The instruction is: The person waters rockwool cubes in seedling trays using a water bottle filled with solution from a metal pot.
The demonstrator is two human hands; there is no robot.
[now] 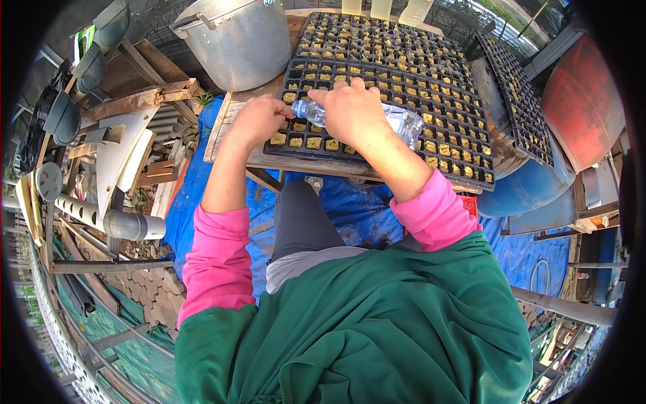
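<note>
A clear plastic bottle (403, 124) lies tilted over a black seedling tray (431, 176), its neck and blue-tinted cap end pointing left. My right hand (351, 113) is wrapped over the bottle's body from above. At the neck end, my left hand (260, 118) is closed with its fingers pinched together near the bottle's mouth; what is between them, if anything, is too small to make out. The tray's cells hold yellowish plugs, and more trays of the same kind continue behind it on the wooden table (224, 128).
A large metal pot (237, 50) stands at the table's back left. Bottles (381, 8) stand at the back edge. Another tray (515, 101) leans over a blue barrel (521, 192) and a red barrel (582, 101) on the right. Wood scraps and grey pipes (134, 225) lie left.
</note>
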